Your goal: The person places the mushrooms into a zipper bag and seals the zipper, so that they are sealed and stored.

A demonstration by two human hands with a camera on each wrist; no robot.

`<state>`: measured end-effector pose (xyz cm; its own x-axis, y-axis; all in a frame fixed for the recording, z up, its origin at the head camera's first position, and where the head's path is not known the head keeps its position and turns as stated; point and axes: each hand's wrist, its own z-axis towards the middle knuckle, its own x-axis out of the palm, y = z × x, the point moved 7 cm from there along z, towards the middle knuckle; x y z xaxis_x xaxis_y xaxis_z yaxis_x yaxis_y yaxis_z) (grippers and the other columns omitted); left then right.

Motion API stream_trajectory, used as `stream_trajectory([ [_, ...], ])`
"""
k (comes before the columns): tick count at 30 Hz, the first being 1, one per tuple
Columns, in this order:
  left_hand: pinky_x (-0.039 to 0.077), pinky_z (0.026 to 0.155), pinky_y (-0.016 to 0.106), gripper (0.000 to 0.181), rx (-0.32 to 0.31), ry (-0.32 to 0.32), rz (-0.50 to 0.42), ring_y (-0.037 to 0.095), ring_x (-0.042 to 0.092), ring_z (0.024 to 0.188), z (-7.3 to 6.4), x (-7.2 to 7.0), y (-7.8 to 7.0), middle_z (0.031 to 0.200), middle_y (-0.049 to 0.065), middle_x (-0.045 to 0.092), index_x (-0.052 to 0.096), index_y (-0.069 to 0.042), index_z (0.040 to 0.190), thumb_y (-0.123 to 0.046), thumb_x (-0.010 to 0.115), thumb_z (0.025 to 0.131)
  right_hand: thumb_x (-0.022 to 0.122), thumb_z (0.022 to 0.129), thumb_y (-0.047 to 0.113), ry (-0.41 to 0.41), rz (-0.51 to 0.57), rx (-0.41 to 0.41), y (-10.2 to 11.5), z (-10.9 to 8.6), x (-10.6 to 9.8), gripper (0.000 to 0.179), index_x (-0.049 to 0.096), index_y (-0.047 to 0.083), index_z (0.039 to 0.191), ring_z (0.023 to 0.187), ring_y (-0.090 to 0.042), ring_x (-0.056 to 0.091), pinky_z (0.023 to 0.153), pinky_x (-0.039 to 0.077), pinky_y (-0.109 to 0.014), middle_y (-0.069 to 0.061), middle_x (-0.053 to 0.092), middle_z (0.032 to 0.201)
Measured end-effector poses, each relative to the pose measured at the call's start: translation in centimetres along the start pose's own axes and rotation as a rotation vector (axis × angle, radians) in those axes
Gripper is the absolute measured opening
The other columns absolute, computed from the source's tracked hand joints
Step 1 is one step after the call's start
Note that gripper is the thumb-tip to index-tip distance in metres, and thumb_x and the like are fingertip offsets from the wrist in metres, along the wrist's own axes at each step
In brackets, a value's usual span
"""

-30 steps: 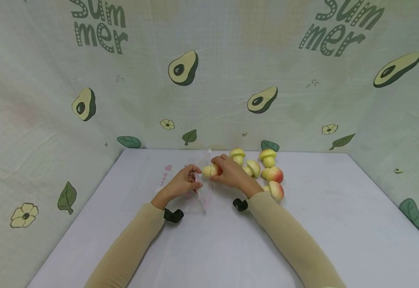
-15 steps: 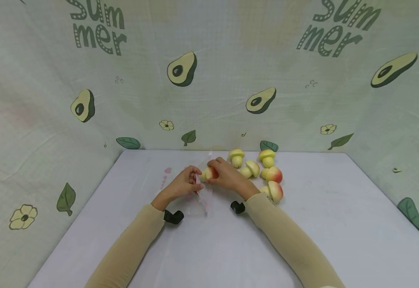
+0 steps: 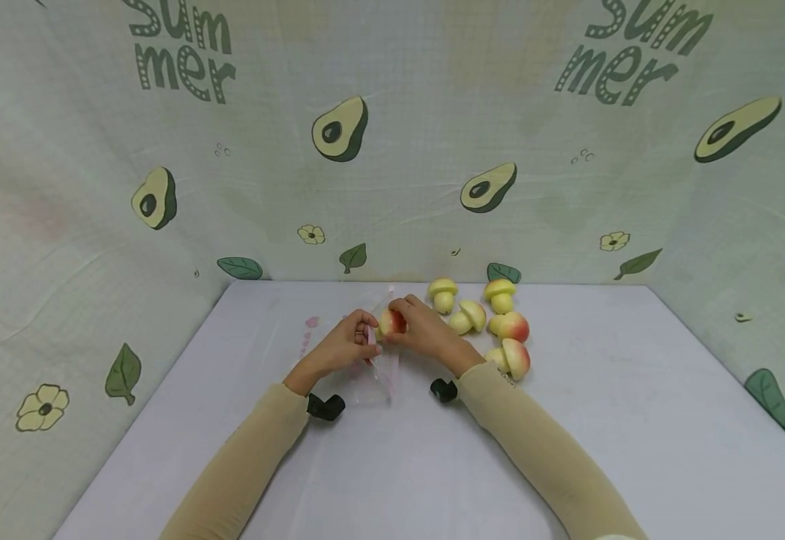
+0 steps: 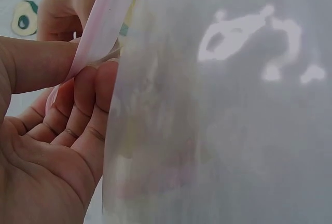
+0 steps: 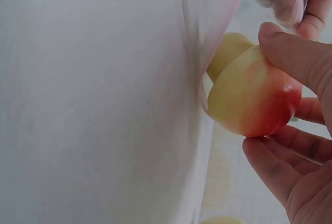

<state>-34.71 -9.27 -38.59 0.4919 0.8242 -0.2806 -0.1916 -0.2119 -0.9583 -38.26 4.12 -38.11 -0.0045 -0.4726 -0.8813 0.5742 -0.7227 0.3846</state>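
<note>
In the head view my left hand pinches the edge of a clear plastic zip bag with a pink strip. The left wrist view shows thumb and fingers closed over the bag's pink strip. My right hand grips a toy mushroom by its red and yellow cap. Its pale yellow stem points into the mouth of the bag, and the cap sits right at the bag's pink edge in the right wrist view.
Several more toy mushrooms stand or lie to the right of my right hand, among them an upright one at the back and a red-capped one nearer me. A printed cloth hangs behind the white table.
My right hand has moved slightly left, carrying the mushroom stem first into the bag's mouth. The left hand stays in place with its hold on the bag.
</note>
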Motion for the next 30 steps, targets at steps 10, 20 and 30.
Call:
stream_trajectory([
  [10,0.047,0.075,0.062,0.046,0.006,-0.003,0.018,0.048,0.055,0.075,-0.3,0.4,-1.1,0.082,0.015,0.049,0.037,0.015,0.12,0.011,0.065,0.083,0.075,0.082,0.038,-0.004,-0.035,0.033,-0.2,-0.1,0.2,0.055,0.055,0.009,0.124,0.088,-0.016,0.054,0.077,0.049,-0.031,-0.006,0.055,0.112],
  [20,0.048,0.071,0.062,0.046,0.028,0.007,0.017,0.034,0.056,0.068,-0.4,0.6,-1.6,0.081,0.015,0.048,0.036,0.018,0.118,0.012,0.064,0.082,0.077,0.082,0.028,-0.072,0.075,0.043,-0.4,0.1,0.1,0.043,0.059,0.006,0.115,0.087,-0.018,0.051,0.077,0.046,-0.032,-0.007,0.056,0.104],
  [30,0.048,0.072,0.063,0.046,0.029,0.017,0.009,0.03,0.056,0.068,0.2,0.2,-0.5,0.081,0.013,0.049,0.036,0.017,0.12,0.014,0.063,0.082,0.077,0.082,0.021,-0.074,0.213,0.091,-1.0,0.3,0.4,0.04,0.061,0.003,0.113,0.085,-0.019,0.062,0.072,0.052,-0.027,-0.01,0.059,0.106],
])
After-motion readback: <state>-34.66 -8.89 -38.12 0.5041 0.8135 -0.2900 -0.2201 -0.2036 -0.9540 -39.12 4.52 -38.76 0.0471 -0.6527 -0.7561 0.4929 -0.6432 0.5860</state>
